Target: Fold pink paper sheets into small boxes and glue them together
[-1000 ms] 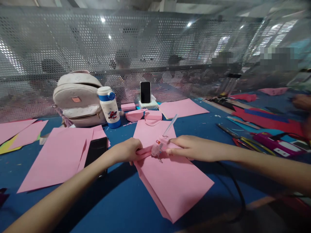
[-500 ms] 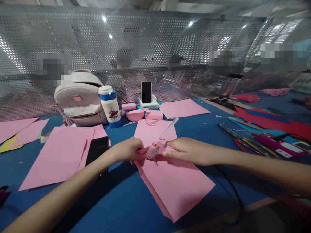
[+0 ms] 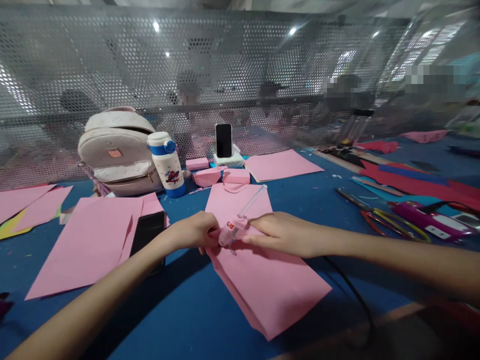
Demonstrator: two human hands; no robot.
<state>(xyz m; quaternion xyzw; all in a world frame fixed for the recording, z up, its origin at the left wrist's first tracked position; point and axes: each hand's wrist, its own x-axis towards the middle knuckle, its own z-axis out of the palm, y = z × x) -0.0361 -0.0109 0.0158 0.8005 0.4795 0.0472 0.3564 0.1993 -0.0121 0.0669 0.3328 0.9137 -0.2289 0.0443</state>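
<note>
A pink hot glue gun point(image 3: 232, 230), with a long clear glue stick point(image 3: 253, 200) poking out of its back end, is in my right hand point(image 3: 288, 234). Its nozzle points down to the left, close to the fingers of my left hand point(image 3: 193, 230). Those fingers are pinched on the edge of a folded pink paper piece point(image 3: 214, 238). Under both hands lies a large pink paper sheet point(image 3: 277, 295), folded along its left side. The nozzle tip and the spot it reaches are partly hidden.
A black phone point(image 3: 148, 235) and more pink sheets point(image 3: 86, 245) lie to the left. Behind stand a backpack point(image 3: 116, 150), a bottle point(image 3: 168, 172) and an upright phone point(image 3: 224, 141). Scissors point(image 3: 393, 225) and a purple device point(image 3: 431, 220) lie right. A black cord point(image 3: 356, 295) trails below my right arm.
The glue gun in my right hand has shifted slightly left, toward my left hand's fingers. My left hand stays closed on the folded paper, and the view has turned a little.
</note>
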